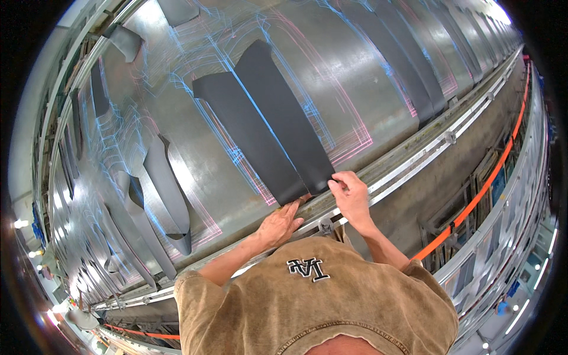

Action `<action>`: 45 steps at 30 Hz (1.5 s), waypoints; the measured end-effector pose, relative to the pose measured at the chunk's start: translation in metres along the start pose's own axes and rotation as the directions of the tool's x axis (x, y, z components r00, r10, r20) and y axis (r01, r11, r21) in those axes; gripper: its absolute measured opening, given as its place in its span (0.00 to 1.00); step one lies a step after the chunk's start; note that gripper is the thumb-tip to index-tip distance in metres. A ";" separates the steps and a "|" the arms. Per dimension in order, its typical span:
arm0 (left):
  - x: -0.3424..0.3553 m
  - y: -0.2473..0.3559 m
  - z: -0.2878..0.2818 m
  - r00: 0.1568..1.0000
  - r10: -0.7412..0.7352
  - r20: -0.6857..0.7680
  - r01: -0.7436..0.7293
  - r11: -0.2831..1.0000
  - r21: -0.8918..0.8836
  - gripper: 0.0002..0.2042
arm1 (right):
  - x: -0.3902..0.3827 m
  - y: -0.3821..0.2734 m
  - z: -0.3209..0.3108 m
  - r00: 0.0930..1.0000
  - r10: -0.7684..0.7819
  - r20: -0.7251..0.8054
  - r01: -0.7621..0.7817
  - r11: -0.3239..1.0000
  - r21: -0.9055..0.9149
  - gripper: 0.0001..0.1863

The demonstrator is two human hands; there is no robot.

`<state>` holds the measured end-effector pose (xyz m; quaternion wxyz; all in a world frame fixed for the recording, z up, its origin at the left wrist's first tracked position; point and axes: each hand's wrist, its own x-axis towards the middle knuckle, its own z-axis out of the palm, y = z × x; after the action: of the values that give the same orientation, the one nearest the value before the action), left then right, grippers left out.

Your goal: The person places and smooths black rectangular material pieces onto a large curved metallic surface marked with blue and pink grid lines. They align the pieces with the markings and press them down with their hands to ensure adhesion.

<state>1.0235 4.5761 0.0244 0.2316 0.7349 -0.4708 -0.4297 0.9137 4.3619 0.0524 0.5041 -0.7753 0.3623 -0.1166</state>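
Where the left panel (234,130) and right panel (281,106) lie: side by side on the metal bench (183,115), both dark grey, their long inner edges meeting along a blue line; whether they overlap slightly, I cannot tell.
Near ends: at the front edge of the bench, close to the person, with a small gap between the two lower corners.
Far ends: pointed and uneven, the right panel reaching farther out than the left.
Right hand (354,198): thumb and fingers pinched on the right panel's near outer corner.
Left hand (277,228): turned back upward at the near end of the left panel, fingers reaching toward the gap; whether they grip anything, I cannot tell.
Bench markings: blue and pink lines (361,139), running out past both sides of the panels.
Right along the bench: another dark pair (396,65), laid lengthwise the same way.
Left along the bench: a curled piece (165,186), with more strips beyond it.
Front edge: a pale rail (414,164).
Beyond the rail: an orange hose (473,208).
Clothing: a brown shirt (319,307).
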 end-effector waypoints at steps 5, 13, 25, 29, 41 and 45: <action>-0.014 0.023 -0.024 0.999 -0.003 0.051 -0.005 0.987 0.163 0.17 | 0.008 -0.035 -0.033 0.947 0.194 0.257 -0.279 0.893 0.353 0.11; -0.003 0.196 -0.168 0.522 0.788 -0.326 -0.847 0.526 -0.083 0.21 | 0.046 -0.013 -0.029 0.982 0.084 0.167 -0.055 0.984 -0.168 0.14; 0.018 0.133 -0.194 0.906 0.262 -0.333 -0.375 0.862 -0.342 0.11 | 0.026 0.040 0.006 0.866 0.490 0.102 -0.501 0.850 0.163 0.26; 0.066 0.023 -0.109 0.889 -0.420 -0.184 0.144 0.638 -0.757 0.12 | 0.027 0.020 0.003 0.845 0.501 0.188 -0.529 0.835 0.152 0.23; 0.144 0.024 -0.126 0.887 -0.459 0.056 -0.109 -0.325 -0.939 0.23 | 0.072 -0.123 -0.035 0.887 0.193 0.420 -0.404 0.765 0.501 0.26; 0.186 -0.017 -0.202 0.840 -0.540 -0.060 -0.180 -0.173 -0.968 0.13 | 0.069 -0.143 -0.048 0.904 0.139 0.404 -0.291 0.892 0.345 0.26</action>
<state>1.2389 4.4049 0.0406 0.7382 0.4386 0.2077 -0.4685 1.0001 4.3148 0.1858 0.7197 -0.6185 0.3148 0.0176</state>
